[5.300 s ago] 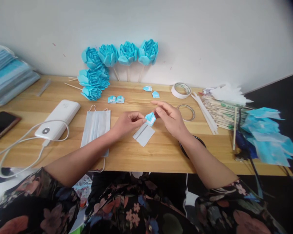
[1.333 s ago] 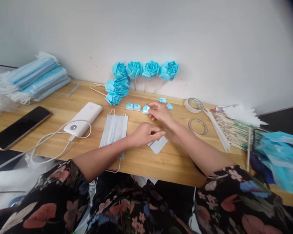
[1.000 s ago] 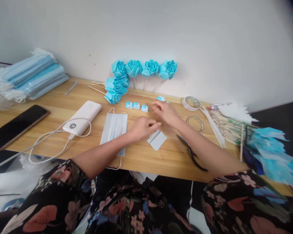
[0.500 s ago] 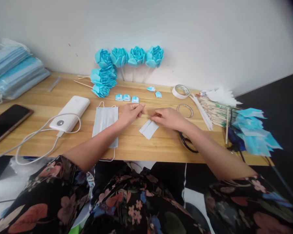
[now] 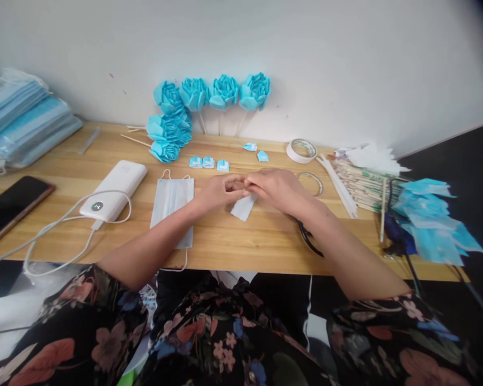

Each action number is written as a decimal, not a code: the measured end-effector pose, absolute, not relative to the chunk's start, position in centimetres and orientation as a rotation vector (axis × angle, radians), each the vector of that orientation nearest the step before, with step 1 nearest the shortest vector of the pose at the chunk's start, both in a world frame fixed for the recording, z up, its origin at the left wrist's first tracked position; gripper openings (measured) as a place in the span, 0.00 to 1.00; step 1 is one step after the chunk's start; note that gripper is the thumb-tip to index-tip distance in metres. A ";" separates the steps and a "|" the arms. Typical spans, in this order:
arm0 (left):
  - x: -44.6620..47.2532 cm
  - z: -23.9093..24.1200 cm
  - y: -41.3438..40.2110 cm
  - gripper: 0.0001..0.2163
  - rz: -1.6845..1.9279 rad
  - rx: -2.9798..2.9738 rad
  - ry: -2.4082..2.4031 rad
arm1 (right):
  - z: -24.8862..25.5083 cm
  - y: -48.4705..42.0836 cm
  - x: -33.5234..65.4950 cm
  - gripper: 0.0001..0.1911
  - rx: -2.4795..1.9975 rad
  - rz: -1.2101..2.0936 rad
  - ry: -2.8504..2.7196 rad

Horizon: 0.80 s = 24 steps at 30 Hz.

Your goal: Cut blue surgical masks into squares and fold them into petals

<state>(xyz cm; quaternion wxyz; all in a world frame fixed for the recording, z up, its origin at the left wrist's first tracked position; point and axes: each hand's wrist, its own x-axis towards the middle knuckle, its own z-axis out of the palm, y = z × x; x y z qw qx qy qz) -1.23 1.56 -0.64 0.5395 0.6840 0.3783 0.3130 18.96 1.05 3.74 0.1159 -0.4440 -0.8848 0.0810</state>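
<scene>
My left hand (image 5: 220, 191) and my right hand (image 5: 277, 188) meet above the middle of the table, fingers bent and fingertips pinched together. Anything small between those fingertips is too hidden to name. Just below them shows a pale piece of mask fabric (image 5: 242, 208), its upper right part covered by my right hand; whether it is gripped or only lies under the fingers I cannot tell. Left of my left wrist lies a flat face mask (image 5: 172, 198) with ear loops. Beyond the hands are several small folded blue pieces (image 5: 208, 162), and two more blue pieces (image 5: 262, 156) farther right.
Blue fabric flowers (image 5: 224, 92) on sticks rest at the wall. A tape roll (image 5: 301, 150), thin sticks (image 5: 370, 187) and cut blue sheets (image 5: 434, 220) lie right. At left are a power bank (image 5: 116, 185) with a cable, a phone (image 5: 14, 206) and stacked masks (image 5: 28, 123).
My two hands have come together, fingertips now touching. My right hand has shifted left and covers more of the pale fabric piece. The view has moved slightly.
</scene>
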 end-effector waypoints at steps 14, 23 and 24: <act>-1.7 -0.2 1.8 0.13 0.771 1.400 1.021 | 4.8 -0.5 21.8 0.17 -1.138 0.127 -2.394; -1.6 0.2 1.3 0.13 0.975 1.919 1.171 | 2.5 -2.6 31.9 0.10 -1.793 0.020 -2.385; -1.6 0.2 1.3 0.14 1.046 1.958 1.179 | 2.0 -2.6 32.1 0.10 -1.808 0.036 -2.411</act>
